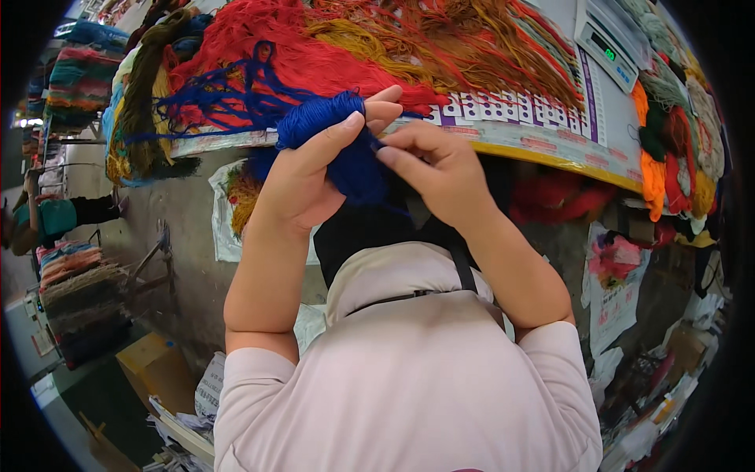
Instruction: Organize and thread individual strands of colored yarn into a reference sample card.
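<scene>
A thick bundle of blue yarn (321, 118) lies across my left hand (318, 161), whose thumb and fingers curl round it. Some blue strands hang below the palm over my lap, and others trail left onto the table. My right hand (436, 161) is just beside it, thumb and forefinger pinched on a dark blue strand that runs toward the bundle. The part of the yarn inside the left palm is hidden.
Heaps of red yarn (244, 47) and brown-orange yarn (472, 47) cover the table, which has a yellow front edge (543, 159). A digital scale (613, 47) stands at the right. Hanks hang at both table ends. Further left are a person (59, 212) and a cardboard box (157, 370).
</scene>
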Motion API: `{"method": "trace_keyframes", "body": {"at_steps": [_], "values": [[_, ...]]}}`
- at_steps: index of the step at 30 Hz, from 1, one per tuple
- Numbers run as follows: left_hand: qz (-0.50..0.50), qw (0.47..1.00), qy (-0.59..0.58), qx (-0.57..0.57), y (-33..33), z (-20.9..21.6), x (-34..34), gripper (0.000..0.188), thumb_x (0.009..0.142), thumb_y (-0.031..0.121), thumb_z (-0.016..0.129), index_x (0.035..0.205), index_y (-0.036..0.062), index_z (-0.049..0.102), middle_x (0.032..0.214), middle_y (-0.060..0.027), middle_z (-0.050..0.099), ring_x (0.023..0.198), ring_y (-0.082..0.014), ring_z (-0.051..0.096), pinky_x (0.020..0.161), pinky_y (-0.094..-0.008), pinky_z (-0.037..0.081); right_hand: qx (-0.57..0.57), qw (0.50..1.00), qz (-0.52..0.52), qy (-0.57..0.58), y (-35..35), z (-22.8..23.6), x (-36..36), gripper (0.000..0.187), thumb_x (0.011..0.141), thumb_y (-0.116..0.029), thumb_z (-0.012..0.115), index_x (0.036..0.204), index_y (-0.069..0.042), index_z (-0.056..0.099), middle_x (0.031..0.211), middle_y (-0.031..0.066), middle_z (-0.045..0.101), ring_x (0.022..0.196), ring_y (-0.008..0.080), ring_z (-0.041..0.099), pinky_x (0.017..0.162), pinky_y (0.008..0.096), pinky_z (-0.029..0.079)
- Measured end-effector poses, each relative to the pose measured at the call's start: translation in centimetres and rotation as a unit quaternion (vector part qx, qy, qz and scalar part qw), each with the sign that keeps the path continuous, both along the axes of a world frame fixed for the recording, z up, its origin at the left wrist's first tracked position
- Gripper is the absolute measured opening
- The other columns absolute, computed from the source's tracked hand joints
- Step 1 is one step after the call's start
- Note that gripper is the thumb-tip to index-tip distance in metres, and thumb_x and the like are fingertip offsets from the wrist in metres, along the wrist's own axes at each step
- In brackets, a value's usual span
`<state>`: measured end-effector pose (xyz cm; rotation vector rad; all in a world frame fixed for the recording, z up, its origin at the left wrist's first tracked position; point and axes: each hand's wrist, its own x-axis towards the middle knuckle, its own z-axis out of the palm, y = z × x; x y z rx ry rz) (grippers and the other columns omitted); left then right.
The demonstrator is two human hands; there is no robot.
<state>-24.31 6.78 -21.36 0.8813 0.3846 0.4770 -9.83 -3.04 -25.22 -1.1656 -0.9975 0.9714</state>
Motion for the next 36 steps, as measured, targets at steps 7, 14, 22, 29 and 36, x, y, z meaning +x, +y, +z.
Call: {"method": "trace_keyframes", "body": {"at_steps": [7,14,22,29,36], "values": [[0.029,0.999,0.009,-0.009,-0.4,1.0,-0.5,0.044,0.097,0.020,0.047,0.132,-0.0049,0.047,0.135,-0.0208,0.049,0.125,-0.0314,0.048,0.098,-0.0410,0.044,-0.014,0.992,0.056,0.109,-1.2,1.7,0.2,0.017,0.091,-0.012,0.063,0.095,0.003,0.069,0.089,0.0046,0.068,0.081,0.0081,0.059,0.072,0.0209,0.046],[0.045,0.996,0.026,0.069,-0.8,2.2,-0.6,0.063,0.080,-0.003,0.069,0.138,-0.0007,0.044,0.096,-0.0044,0.060,0.084,-0.0130,0.060,0.077,-0.0274,0.051,-0.060,0.992,0.049,0.104,-1.8,2.9,-0.5,0.017,0.093,-0.012,0.060,0.095,0.003,0.068,0.085,0.0074,0.069,0.079,0.0096,0.061,0.075,0.0223,0.046],[0.064,0.992,0.025,0.110,-0.1,1.8,-1.0,0.067,0.080,-0.002,0.069,0.140,-0.0017,0.040,0.091,-0.0026,0.061,0.084,-0.0111,0.059,0.077,-0.0255,0.048,-0.052,0.986,0.038,0.154,-1.5,3.4,-1.0,0.013,0.091,-0.008,0.062,0.098,0.002,0.064,0.089,0.0062,0.067,0.080,0.0086,0.061,0.074,0.0214,0.046],[0.077,0.990,0.029,0.119,0.0,2.1,-1.1,0.065,0.079,-0.002,0.069,0.138,-0.0038,0.042,0.089,-0.0022,0.061,0.081,-0.0110,0.059,0.077,-0.0250,0.048,-0.037,0.982,0.009,0.186,-1.1,3.0,-1.2,0.006,0.088,-0.003,0.064,0.093,-0.001,0.062,0.084,-0.0023,0.060,0.075,0.0022,0.052,0.068,0.0171,0.041],[0.071,0.990,0.029,0.117,0.3,2.2,-1.1,0.063,0.079,-0.003,0.067,0.137,-0.0046,0.043,0.085,-0.0019,0.060,0.082,-0.0112,0.059,0.078,-0.0251,0.048,-0.050,0.977,0.040,0.203,-1.0,2.9,-0.7,0.009,0.087,-0.004,0.058,0.096,-0.002,0.058,0.094,0.0057,0.065,0.090,0.0114,0.059,0.084,0.0254,0.043]]}}
